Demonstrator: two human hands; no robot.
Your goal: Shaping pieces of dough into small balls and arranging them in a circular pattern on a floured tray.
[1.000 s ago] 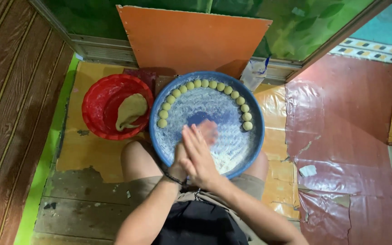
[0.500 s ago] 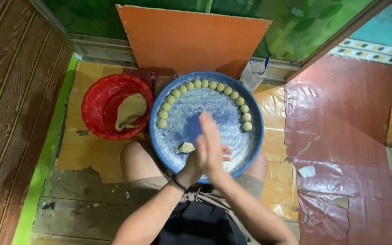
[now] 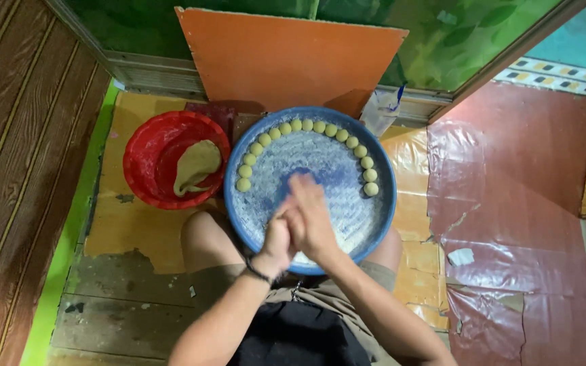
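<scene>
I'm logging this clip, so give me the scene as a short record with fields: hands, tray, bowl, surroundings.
hands: left hand and right hand pressed palm to palm over the tray; whatever is between them is hidden
tray: round blue tray on the person's lap, dusted white, with a row of dough balls along its far rim
bowl: red bowl left of the tray, holding a lump of dough
surroundings: orange board leaning behind the tray

— Where are the hands?
— The left hand (image 3: pixel 276 237) and right hand (image 3: pixel 310 217) press palm to palm over the blue tray (image 3: pixel 381 224).
— What lies around them?
— An arc of dough balls (image 3: pixel 313 126) beyond the fingers; a red bowl (image 3: pixel 147 163) holding dough (image 3: pixel 197 166) left of the left hand.
</scene>
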